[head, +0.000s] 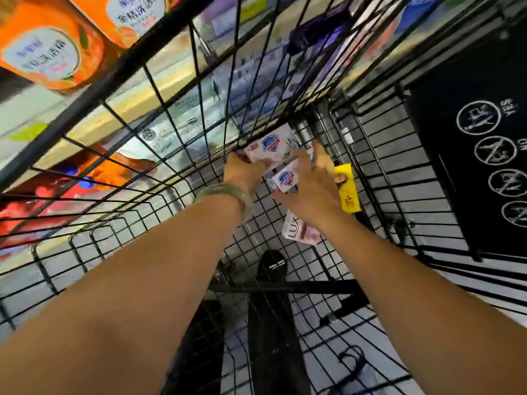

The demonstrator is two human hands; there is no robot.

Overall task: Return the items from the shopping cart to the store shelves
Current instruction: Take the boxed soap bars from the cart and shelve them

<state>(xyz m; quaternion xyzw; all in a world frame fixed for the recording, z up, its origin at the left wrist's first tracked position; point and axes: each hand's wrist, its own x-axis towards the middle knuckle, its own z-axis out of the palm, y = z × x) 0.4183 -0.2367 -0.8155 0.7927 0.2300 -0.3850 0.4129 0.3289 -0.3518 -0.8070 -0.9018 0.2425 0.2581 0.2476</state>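
Two cartons low in the shopping cart (125, 74): light, stiff card, slick faces. Left hand (245, 169) fingers curl round the upper soap box (269, 145). Right hand (313, 186) brackets the lower soap box (285, 178); I cannot tell if it grips. I'd hold across the narrow sides.

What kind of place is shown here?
Probably a supermarket aisle: a black wire shopping cart holds soap boxes, and orange detergent bottles sit side by side just outside it.
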